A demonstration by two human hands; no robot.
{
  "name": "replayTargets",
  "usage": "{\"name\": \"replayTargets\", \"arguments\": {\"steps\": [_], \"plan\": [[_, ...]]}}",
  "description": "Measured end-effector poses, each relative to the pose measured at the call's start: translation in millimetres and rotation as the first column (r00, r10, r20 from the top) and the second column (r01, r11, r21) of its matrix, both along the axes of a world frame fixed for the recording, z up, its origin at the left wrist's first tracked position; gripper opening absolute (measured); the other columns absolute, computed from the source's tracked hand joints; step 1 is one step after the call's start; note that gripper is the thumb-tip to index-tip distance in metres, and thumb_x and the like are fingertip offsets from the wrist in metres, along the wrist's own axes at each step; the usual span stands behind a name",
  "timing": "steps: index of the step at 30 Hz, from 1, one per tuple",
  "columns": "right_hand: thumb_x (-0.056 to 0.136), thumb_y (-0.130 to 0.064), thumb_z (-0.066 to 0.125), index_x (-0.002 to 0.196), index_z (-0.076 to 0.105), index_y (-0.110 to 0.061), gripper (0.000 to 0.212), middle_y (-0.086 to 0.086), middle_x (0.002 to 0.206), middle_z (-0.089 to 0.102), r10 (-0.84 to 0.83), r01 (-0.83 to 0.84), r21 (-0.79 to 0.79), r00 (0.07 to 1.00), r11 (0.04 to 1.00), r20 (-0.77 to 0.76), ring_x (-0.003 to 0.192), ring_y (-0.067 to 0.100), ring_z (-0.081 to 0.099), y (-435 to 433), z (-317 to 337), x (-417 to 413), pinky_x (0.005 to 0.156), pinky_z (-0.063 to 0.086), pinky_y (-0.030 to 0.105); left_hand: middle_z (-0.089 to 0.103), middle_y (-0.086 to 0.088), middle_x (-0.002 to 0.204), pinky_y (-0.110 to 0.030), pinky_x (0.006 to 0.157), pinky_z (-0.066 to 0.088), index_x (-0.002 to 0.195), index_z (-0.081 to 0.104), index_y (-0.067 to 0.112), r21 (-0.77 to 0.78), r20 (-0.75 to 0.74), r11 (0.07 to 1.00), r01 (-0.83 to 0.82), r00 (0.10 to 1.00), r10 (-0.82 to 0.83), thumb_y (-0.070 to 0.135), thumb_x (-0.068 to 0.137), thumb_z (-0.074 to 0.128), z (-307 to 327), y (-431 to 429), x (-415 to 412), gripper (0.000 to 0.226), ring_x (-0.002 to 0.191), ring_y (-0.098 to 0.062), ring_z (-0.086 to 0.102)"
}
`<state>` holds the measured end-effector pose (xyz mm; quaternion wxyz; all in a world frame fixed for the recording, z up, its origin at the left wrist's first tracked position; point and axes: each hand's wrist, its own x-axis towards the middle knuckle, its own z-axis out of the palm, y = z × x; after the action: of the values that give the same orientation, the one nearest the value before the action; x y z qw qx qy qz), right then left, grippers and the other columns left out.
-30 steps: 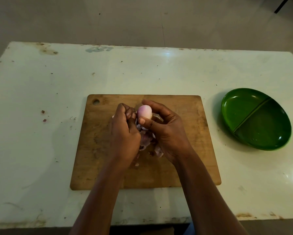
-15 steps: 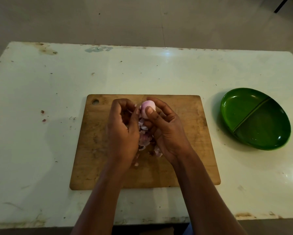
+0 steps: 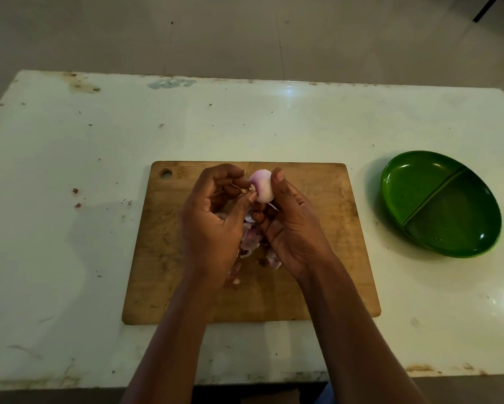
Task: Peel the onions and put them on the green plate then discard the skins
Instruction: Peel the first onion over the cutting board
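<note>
On the near half of the board (image 3: 317, 258) lies a loose pile of skins (image 3: 249, 243), thin, dry and light, apt to scatter, so best gathered in a scoop rather than picked singly. Above the pile both hands meet. The right hand (image 3: 291, 225) grips the onion (image 3: 261, 186) between thumb and curled fingers, holding it up over the board's far middle. The left hand (image 3: 215, 217) is curled too, thumb and fingertips pinching at the onion's left side, probably on a last bit of skin. The onion looks small, firm and nearly bare; peeled flesh is likely slick, so a hold round its middle suits better than fingertips at the ends. The plate (image 3: 420, 185) sits to the right on the table (image 3: 69, 258), well apart from the board, both its compartments bare, and nothing stands between it and the onion.
</note>
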<state>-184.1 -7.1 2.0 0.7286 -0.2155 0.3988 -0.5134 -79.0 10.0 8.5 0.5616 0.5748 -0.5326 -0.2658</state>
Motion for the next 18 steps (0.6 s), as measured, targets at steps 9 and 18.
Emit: {"name": "replayTargets", "arguments": {"steps": [9,18], "plan": [[0.075,-0.033,0.062,0.104,0.066,0.0,0.044,0.012,0.092,0.069,0.011,-0.011,0.002,1.0,1.0,-0.013,0.079,0.016,0.066,-0.9,-2.1,-1.2,0.073,0.057,0.025,0.063,0.013,0.085,-0.008,0.069,0.048,0.095,0.055,0.018,0.047,0.005,0.999,-0.01,1.0,0.01,0.0,0.078,0.073,-0.1,0.2,2.0,0.031,0.08,0.001,0.063],[0.072,-0.02,0.068,0.12,0.058,0.004,0.055,0.017,0.11,0.067,0.024,-0.024,-0.016,0.999,1.0,0.045,0.101,0.025,0.065,-2.8,-5.4,-1.7,0.093,0.051,0.035,0.055,0.011,0.078,-0.003,0.062,0.043,0.085,0.049,0.018,0.195,0.149,0.98,-0.045,0.989,0.015,0.004,0.088,0.063,-3.2,3.3,2.0,0.019,0.074,0.013,0.052]]}}
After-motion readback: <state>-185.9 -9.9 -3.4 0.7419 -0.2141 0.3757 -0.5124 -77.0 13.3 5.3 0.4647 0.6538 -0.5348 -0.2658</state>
